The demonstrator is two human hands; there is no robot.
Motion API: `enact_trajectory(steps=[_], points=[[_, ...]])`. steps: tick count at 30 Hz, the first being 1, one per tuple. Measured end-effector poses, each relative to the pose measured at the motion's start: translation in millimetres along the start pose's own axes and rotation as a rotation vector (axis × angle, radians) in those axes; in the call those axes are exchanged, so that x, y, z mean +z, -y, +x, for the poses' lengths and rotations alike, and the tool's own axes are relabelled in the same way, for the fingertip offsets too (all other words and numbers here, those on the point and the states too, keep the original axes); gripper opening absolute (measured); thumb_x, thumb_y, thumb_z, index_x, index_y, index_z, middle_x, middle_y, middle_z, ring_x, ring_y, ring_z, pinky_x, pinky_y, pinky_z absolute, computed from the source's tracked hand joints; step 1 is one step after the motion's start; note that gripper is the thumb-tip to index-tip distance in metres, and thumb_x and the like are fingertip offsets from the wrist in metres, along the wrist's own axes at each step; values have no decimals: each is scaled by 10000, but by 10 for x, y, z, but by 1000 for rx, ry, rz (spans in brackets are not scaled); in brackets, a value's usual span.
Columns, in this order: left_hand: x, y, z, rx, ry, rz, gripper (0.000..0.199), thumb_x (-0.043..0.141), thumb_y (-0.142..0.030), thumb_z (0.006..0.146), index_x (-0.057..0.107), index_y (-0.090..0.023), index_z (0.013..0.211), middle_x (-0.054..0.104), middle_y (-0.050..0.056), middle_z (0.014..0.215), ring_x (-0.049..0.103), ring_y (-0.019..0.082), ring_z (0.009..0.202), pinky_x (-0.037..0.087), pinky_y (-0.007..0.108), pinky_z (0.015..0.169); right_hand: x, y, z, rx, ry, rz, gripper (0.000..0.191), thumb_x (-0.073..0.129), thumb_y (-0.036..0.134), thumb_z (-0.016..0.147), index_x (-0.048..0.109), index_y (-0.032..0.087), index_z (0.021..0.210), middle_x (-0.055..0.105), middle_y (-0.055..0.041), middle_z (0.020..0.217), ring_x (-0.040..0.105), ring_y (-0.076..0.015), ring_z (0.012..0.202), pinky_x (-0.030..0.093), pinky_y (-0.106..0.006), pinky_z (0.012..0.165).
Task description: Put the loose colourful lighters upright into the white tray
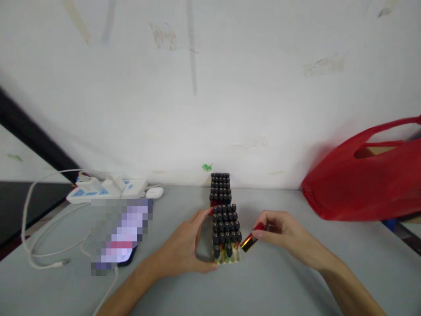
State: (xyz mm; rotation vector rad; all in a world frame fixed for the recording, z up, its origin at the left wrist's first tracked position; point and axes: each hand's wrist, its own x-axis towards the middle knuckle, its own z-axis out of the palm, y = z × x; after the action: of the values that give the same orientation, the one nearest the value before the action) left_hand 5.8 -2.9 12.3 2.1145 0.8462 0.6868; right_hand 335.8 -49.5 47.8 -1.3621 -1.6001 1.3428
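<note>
On the grey table stands a block of upright black-topped cylinders in a pale tray. Several pockets at its near end hold no cylinder. My left hand grips the tray from the left, thumb at the near corner and fingertips by the far left side. Just right of the tray, my right hand pinches a small shiny gold-and-red cylinder between thumb and fingers. It is tilted, its gold end towards the tray. Behind stands a second block of black-topped cylinders, its lower part partly hidden.
To the left lie a blurred-out phone, a white power strip with plugs, a white earbud case and a looping white cable. A red bag rests at the right. The white wall borders the table's back.
</note>
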Motion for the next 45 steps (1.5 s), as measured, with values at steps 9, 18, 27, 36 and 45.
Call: enact_trajectory(steps=[9,18,27,36,45], points=[[6,4,-5,-7,-9,-10,1280,1116,-323,599,446,-239,1686,731,132,1388,627,456,1398,501,551,1220,270,-13,100,-70,-86,474,445,741,643,1050,700,207,966,723,-39,932,690,-216,855,555,-360,830],[-17,-41,16,-25,6,-18,1297,1128,-288,566,453,-293,1673,660,135,1544,664,431,1364,513,555,1214,507,18,73,-48,-35,464,459,646,658,1103,658,219,971,497,80,652,368,-84,483,271,-254,493],[5,11,-7,-50,8,22,1303,1116,-354,597,420,-271,1696,735,113,1366,695,419,1289,563,529,1135,520,0,100,63,-20,620,700,550,820,1015,418,260,616,274,76,588,241,-131,552,244,-322,552],[1,25,-4,-12,-9,-10,1284,1117,-381,614,432,-255,1693,730,126,1358,632,452,1406,500,573,1211,661,-180,143,192,-209,415,658,549,828,937,358,288,613,310,67,573,258,-134,538,202,-326,529],[-1,-11,-2,-27,0,-8,1272,1118,-333,617,430,-280,1686,666,151,1509,638,440,1394,510,567,1204,681,-129,145,158,-194,411,643,549,817,933,354,290,621,288,76,567,243,-130,530,210,-313,517]])
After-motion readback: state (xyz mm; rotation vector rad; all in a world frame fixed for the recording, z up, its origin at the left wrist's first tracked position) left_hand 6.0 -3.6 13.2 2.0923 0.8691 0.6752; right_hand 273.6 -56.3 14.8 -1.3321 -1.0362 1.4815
